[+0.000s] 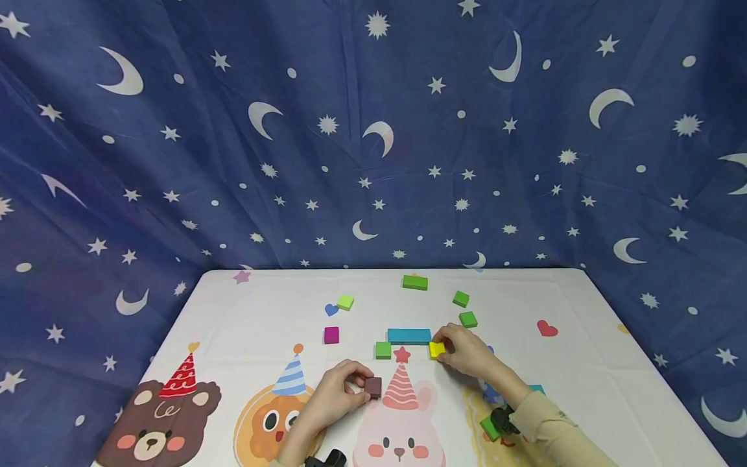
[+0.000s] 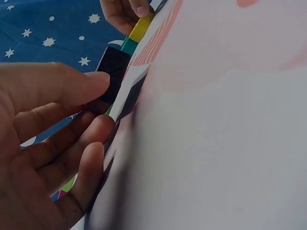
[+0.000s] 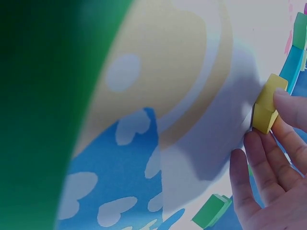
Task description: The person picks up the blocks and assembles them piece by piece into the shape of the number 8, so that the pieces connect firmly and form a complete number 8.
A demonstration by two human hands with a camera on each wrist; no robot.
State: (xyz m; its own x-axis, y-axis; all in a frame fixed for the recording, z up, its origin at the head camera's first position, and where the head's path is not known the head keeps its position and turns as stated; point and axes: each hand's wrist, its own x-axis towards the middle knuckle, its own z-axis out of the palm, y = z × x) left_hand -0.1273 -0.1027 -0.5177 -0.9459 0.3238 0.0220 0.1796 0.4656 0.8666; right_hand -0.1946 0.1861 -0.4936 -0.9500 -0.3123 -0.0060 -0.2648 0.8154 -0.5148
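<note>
Between its thumb and fingers my left hand (image 1: 338, 392) pinches a dark brown block (image 1: 373, 388), just above or on the tablecloth; in the left wrist view the block (image 2: 114, 69) looks nearly black. My right hand (image 1: 467, 352) pinches a small yellow block (image 1: 436, 351) at the right end of a long blue block (image 1: 409, 336). In the right wrist view the yellow block (image 3: 269, 103) lies close to the blue one (image 3: 291, 69). A green block (image 1: 382, 350) sits in front of the blue block's left end.
A magenta block (image 1: 331, 335) and a lime block (image 1: 345, 303) lie to the left. Farther back are a long green block (image 1: 415, 283) and two small green blocks (image 1: 461, 298). By my right wrist are a green block (image 1: 490, 428) and a partly hidden blue block (image 1: 537, 389).
</note>
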